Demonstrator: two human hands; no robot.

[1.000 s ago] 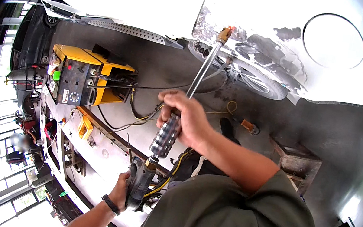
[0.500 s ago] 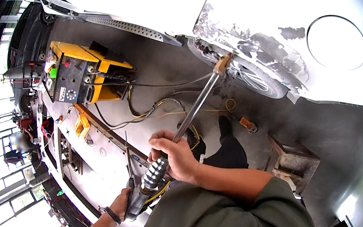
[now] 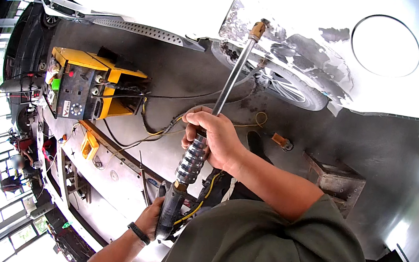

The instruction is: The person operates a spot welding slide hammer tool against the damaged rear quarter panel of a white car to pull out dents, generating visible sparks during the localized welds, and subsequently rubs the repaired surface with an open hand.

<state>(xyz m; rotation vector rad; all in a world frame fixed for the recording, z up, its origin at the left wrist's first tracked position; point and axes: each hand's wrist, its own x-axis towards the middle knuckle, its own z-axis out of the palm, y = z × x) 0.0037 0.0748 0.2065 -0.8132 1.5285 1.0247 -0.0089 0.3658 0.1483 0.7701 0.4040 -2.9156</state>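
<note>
My right hand [image 3: 212, 139] is closed around the chrome ribbed sliding sleeve [image 3: 191, 162] of a long dent-pulling tool. My left hand [image 3: 152, 214] grips the tool's dark rear handle [image 3: 171, 206], which has cables attached. The steel shaft [image 3: 233, 79] runs up to a brass-coloured tip [image 3: 258, 30] over a scuffed, grey-patched area [image 3: 302, 55] of a white car's rear panel [image 3: 415, 96]. I cannot tell whether the tip touches the metal. A wheel [image 3: 294, 89] shows below the arch.
A yellow machine [image 3: 121, 107] with hoses stands left, beside a long bench [image 3: 119, 193] with a yellow bin [image 3: 89, 145]. A metal stool [image 3: 340, 183] is at right, an orange hand tool [image 3: 279, 140] on the floor. A dark car [image 3: 22, 43] and another person [image 3: 16, 172] are far left.
Between one and half a second ago the tool dropped toward the wheel arch. Since then both hands and the tool have risen, putting the tip higher over the patched panel.
</note>
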